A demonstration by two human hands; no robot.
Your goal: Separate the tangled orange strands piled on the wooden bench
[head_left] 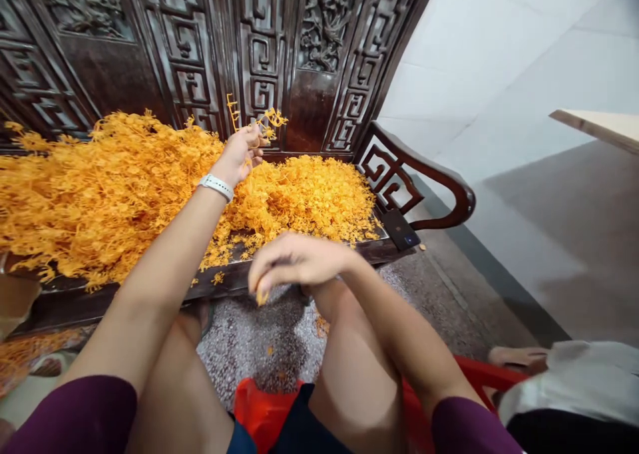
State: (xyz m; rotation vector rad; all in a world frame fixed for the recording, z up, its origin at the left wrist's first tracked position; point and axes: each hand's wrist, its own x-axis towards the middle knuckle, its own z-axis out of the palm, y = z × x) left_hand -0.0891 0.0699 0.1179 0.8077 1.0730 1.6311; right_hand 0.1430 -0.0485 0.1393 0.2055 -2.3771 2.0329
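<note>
My left hand [243, 152], with a white band on its wrist, is raised over a heap of orange plastic flower-like pieces [134, 188] on the bench. Its fingers are closed on a thin orange plastic sprig [272, 120], whose branched ends stick out past the fingertips. Nearer to me, above the bench's front edge, my right hand [297, 259] hangs with fingers curled downward, slightly blurred. Between its fingertips is a small orange plastic piece [261, 297]. A second, smaller mound of orange pieces [319, 194] lies to the right of the left hand.
The dark carved wooden bench [314, 114] has a curved armrest [456, 204]. A black phone [400, 230] lies at its right end. Below me are a speckled floor [249, 337] and a red plastic bag or seat part [264, 411]. Pale fabric [574, 377] is at lower right.
</note>
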